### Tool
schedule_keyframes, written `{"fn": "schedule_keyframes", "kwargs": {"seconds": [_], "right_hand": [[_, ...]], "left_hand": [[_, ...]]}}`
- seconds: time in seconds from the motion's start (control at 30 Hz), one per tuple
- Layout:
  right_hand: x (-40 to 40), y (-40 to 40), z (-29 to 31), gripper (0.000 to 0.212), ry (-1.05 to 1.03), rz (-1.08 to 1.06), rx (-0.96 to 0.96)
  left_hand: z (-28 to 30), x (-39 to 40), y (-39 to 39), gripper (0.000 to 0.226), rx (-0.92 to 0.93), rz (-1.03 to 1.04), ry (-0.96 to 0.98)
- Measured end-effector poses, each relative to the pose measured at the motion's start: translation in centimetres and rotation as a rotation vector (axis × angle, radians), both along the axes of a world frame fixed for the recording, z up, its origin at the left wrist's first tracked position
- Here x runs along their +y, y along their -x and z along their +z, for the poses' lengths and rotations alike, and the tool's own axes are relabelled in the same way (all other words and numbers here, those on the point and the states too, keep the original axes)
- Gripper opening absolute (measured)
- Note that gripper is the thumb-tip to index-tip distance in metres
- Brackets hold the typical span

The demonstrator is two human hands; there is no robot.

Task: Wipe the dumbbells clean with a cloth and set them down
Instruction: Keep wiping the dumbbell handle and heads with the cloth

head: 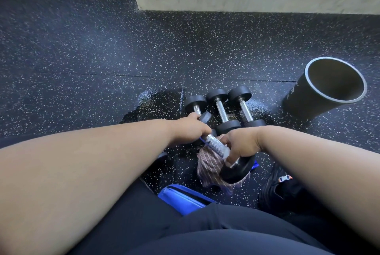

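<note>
Dumbbell [216, 146] in hand hung just above the speckled rubber floor [82, 59], its knurled steel handle running on a slant from the far left down toward the person's near right. The left hand [188, 129] was curled around the far end, by the smaller-looking black head, while the right hand [239, 144] had its fingers wrapped around the handle just above the near head, which sat lowest and closest to the body. A striped pinkish cloth [207, 166] drooped under the bar beside the right hand; whether those fingers pinched it too I could not tell. Just beyond the left hand three more dumbbells [222, 109] lay side by side on the floor, their bars pointing away from the person, near a patch of floor that looked wet. A black tube [327, 88] stood off to the right. To my eye the left hand was the nearer one to that row, so setting this one down would mean swinging its axis to match theirs.
</note>
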State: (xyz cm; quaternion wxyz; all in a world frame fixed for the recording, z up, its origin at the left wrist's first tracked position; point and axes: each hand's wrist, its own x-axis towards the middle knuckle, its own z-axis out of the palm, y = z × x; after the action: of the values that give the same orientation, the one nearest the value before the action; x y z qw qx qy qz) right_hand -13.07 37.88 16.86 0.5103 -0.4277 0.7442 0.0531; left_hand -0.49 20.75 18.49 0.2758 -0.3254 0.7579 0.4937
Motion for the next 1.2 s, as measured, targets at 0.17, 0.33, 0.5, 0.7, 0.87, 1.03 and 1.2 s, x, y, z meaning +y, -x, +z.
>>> {"fn": "schedule_keyframes", "kwargs": {"seconds": [0.17, 0.33, 0.5, 0.7, 0.87, 1.03, 1.2], "right_hand": [[0.9, -0.3, -0.4, 0.040, 0.042, -0.004, 0.037], [1.4, 0.0, 0.0, 0.053, 0.044, -0.116, -0.148], [1.8, 0.7, 1.6, 0.042, -0.015, -0.145, -0.090], [2.0, 0.4, 0.5, 0.036, 0.100, -0.138, 0.096], [1.5, -1.8, 0.0, 0.049, 0.186, 0.028, 0.371], [1.3, -1.8, -0.7, 0.041, 0.150, 0.006, 0.334], [1.8, 1.0, -0.5, 0.021, 0.042, -0.073, -0.050]], "left_hand": [[-0.3, -0.1, 0.0, 0.094, -0.007, 0.002, -0.009], [-0.4, 0.0, 0.0, 0.097, 0.005, 0.016, -0.009], [-0.2, 0.1, 0.0, 0.106, 0.004, 0.008, -0.005], [-0.4, 0.0, -0.1, 0.098, 0.018, 0.013, -0.001], [-0.8, -0.1, 0.0, 0.096, 0.028, 0.019, -0.004], [-0.7, 0.0, 0.1, 0.096, 0.023, 0.015, -0.017], [-0.4, 0.1, 0.1, 0.094, 0.007, 0.001, -0.011]]}}
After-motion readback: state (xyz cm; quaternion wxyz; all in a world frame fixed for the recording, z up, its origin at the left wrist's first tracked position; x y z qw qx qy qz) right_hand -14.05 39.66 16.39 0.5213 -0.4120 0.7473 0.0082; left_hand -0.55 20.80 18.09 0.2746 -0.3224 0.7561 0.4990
